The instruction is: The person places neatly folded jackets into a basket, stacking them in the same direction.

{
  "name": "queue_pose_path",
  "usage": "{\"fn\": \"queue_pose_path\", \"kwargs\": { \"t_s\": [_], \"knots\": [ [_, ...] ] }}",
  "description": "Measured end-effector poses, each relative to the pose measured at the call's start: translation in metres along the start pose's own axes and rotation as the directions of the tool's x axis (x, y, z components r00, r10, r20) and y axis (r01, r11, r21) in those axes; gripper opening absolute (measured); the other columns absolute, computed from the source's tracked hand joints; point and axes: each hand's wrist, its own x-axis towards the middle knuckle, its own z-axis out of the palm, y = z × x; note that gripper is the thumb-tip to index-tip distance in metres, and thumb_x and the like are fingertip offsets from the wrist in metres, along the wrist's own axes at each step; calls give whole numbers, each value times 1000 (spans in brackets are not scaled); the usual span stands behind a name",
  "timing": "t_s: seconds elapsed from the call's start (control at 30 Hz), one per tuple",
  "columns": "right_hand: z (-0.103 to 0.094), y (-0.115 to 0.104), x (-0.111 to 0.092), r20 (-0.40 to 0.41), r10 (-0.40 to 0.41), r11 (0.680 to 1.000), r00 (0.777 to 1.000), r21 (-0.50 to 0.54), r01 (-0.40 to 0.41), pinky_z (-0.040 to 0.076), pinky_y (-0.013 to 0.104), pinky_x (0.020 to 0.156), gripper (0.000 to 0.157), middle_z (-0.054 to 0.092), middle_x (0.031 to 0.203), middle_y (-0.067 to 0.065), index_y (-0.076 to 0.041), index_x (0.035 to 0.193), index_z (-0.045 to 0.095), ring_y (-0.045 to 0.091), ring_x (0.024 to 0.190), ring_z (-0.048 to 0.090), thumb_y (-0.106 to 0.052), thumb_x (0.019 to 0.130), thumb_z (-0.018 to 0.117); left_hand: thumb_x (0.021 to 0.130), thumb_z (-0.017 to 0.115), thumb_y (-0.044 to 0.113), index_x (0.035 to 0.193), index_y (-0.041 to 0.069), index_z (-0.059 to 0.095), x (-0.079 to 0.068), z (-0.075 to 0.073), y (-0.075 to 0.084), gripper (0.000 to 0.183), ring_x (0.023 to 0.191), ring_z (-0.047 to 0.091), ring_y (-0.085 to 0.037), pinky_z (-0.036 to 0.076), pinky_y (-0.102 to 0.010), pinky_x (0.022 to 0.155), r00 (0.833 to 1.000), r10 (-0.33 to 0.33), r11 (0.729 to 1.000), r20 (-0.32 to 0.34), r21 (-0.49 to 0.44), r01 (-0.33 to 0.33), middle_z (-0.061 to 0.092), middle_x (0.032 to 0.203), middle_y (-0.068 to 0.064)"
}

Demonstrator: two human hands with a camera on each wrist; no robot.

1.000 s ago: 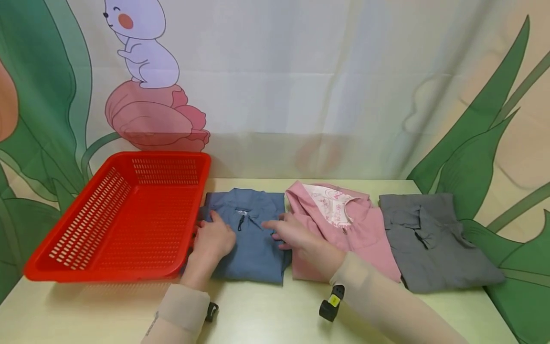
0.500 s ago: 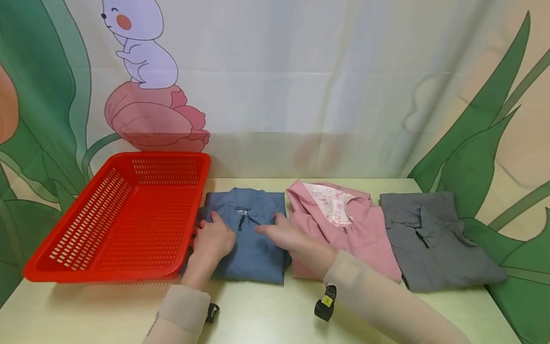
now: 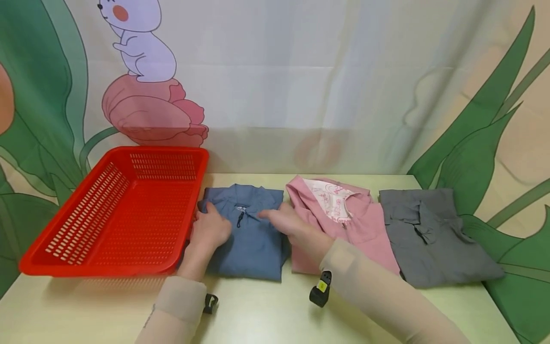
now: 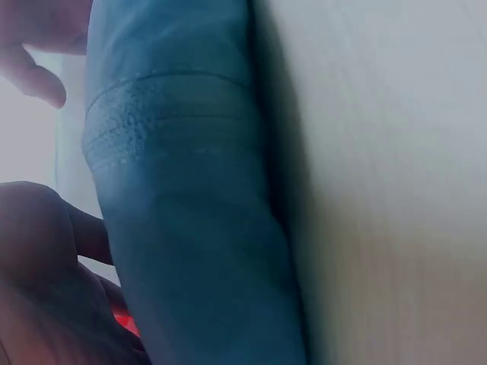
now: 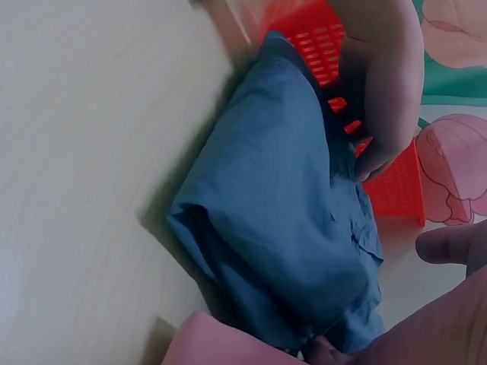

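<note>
A folded blue jacket (image 3: 249, 251) with a black zip pull at its collar lies just right of the red basket. My left hand (image 3: 211, 229) grips its left edge, thumb on top and fingers over the side facing the basket. At the right edge my right hand (image 3: 294, 227) holds the jacket from the side, its thumb stretched above the cloth and its other fingers mostly hidden. The left wrist view shows the jacket's front fold (image 4: 198, 228) close up, with a stitched band. In the right wrist view, my right thumb (image 5: 445, 247) stands apart from the cloth.
The red basket (image 3: 118, 272), with slotted walls, stands at the left of the pale table (image 3: 253, 315). A folded pink jacket (image 3: 365, 239) lies right of the blue one, under my right wrist. Farther right is a folded grey jacket (image 3: 451, 258). A printed curtain (image 3: 258, 95) hangs behind.
My right hand has moved left, and its fingers have gone from spread over the blue jacket's edge to tucked at its side. The left hand stays at the left edge; the view tilts slightly.
</note>
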Motion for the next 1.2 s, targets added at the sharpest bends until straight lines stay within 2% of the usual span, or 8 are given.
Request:
{"fn": "queue_pose_path", "kwargs": {
  "t_s": [0.3, 0.47, 0.6, 0.83, 0.93, 1.03, 1.1, 1.2],
  "knots": [
    [1, 3, 6, -27, -8, 995, 1000, 102, 11, 26, 48, 120, 90, 30, 161, 22, 11, 156, 24, 34, 145, 33, -21, 89, 75, 96, 37, 15, 155, -17, 2, 4, -2, -5, 76, 136, 34, -57, 24, -59, 118, 1000, -10, 995, -6, -99, 9, 24, 154, -44],
    [-1, 4, 6, -19, -28, 990, 999, 140, 30, 33, 47, 117, 78, 39, 154, 22, 12, 149, 33, 34, 137, 40, -14, 88, 74, 94, 38, 14, 154, -17, 2, 5, -2, -6, 77, 134, 36, -57, 25, -59, 118, 1000, -21, 987, -18, -161, 18, 29, 151, -43],
    [-8, 0, 3, 0, -40, 992, 999, 118, 40, 34, 46, 116, 69, 40, 153, 22, 12, 148, 37, 33, 138, 40, -6, 89, 69, 93, 36, 13, 152, -21, 3, 6, -4, -9, 75, 139, 29, -56, 21, -57, 120, 1000, -16, 970, -21, -241, 11, 20, 156, -41],
    [-30, -4, 9, 150, 1, 960, 989, 278, -43, 45, 45, 109, 68, 40, 152, 21, 9, 153, 30, 33, 132, 49, 8, 92, 59, 93, 31, 14, 151, -22, 13, 4, -8, -9, 70, 145, 21, -52, 19, -56, 121, 998, -52, 920, 23, -388, 57, 20, 158, -38],
    [-37, -3, 9, 170, 23, 958, 985, 278, -71, 47, 45, 106, 68, 43, 148, 20, 8, 153, 30, 32, 128, 53, 6, 93, 62, 95, 28, 15, 154, -19, 11, 1, -8, -8, 70, 148, 17, -49, 16, -57, 122, 996, -59, 887, 65, -453, 82, 16, 162, -34],
    [-40, -3, 10, 193, 29, 956, 981, 281, -84, 46, 47, 107, 69, 42, 147, 19, 7, 154, 30, 32, 127, 51, 6, 94, 62, 97, 28, 14, 156, -16, 10, -1, -10, -6, 68, 149, 16, -48, 15, -60, 121, 992, -65, 837, 111, -536, 115, 14, 164, -31],
    [-42, -3, 10, 204, 27, 957, 979, 276, -84, 45, 48, 107, 69, 41, 149, 21, 7, 155, 30, 33, 129, 50, 6, 94, 62, 98, 30, 11, 156, -15, 14, -4, -10, -5, 66, 148, 20, -47, 17, -62, 120, 990, -76, 804, 122, -580, 133, 18, 162, -30],
    [-43, -1, 10, 208, 18, 961, 978, 265, -74, 45, 49, 108, 75, 38, 153, 23, 9, 157, 27, 34, 134, 48, 7, 91, 63, 97, 38, 7, 153, -15, 24, -8, -11, -4, 62, 142, 29, -47, 24, -62, 117, 990, -85, 779, 114, -611, 137, 28, 157, -31]
  ]
}}
